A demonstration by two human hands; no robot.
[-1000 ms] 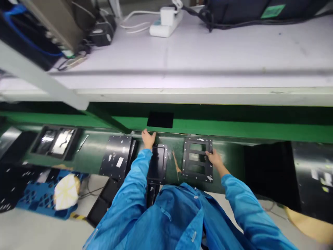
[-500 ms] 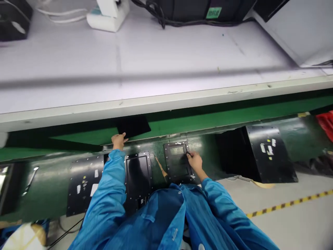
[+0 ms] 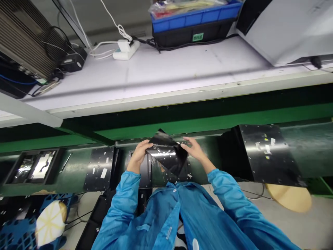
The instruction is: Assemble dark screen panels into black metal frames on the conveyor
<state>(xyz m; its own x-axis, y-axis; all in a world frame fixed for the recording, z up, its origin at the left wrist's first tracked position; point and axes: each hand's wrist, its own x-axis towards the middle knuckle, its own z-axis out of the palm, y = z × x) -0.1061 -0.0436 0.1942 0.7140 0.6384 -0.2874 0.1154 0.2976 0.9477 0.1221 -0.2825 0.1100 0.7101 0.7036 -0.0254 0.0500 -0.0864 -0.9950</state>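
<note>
A glossy black sheet [image 3: 166, 154] is held up and tilted above the dark green work surface, catching bright reflections. My left hand [image 3: 139, 154] pinches its left corner between thumb and fingers. At the opposite edge, my right hand [image 3: 194, 149] has its thumb and fingers closed on the sheet's upper right part. Beneath it lies a black frame plate, mostly hidden, with its lower right part [image 3: 186, 172] showing. Another black framed panel [image 3: 147, 170] lies left of that, partly covered by the sheet and my left arm.
Black boxes with studded tops stand at left [image 3: 98, 170] and right [image 3: 269, 152]. A metal tool [image 3: 66, 163] lies beside a black frame with openings [image 3: 48, 152]. The white shelf [image 3: 156, 76] overhangs the back, holding a power strip [image 3: 126, 52] and a blue bin [image 3: 197, 19].
The black sheet has come from the back left to the middle, over the frame plate. My right hand has left the frame plate and joined my left at the sheet. The view has shifted.
</note>
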